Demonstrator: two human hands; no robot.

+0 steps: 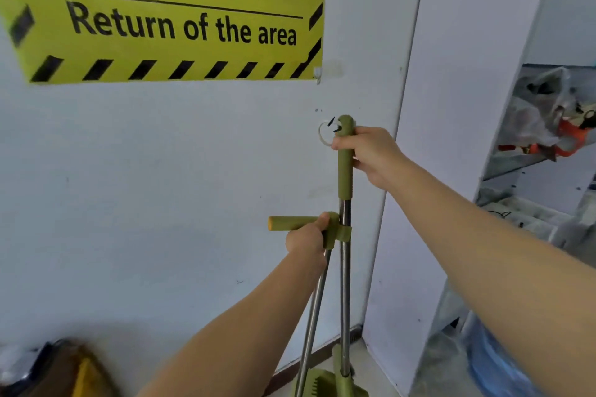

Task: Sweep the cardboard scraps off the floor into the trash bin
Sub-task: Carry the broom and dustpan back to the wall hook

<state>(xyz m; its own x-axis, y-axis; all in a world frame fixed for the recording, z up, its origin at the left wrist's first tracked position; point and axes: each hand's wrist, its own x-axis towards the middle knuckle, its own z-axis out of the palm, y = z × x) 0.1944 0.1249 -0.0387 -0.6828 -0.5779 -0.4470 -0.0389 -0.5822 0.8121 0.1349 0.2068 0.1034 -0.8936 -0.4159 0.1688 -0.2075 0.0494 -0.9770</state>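
Two hands gripped mid-frame: the right hand (pixel 371 155) wrapped the top of the broom (pixel 345 177), the left hand (pixel 308 240) clenched the dustpan handle (pixel 290 223) clipped to it, likely to separate them. Neither scraps nor bin showed.

The broom (pixel 345 171) stands before the wall (pixel 161 171), with the right hand (pixel 371 155) at its top. The left hand (pixel 306 240) is lower, on the dustpan handle (pixel 290 223). A sign (pixel 167 16) hangs upper left, and shelves (pixel 532 164) are to the right.

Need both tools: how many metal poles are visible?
2. The upright pole, right hand gripping its green top; the slanted pole beside it, left hand gripping its crossbar handle.
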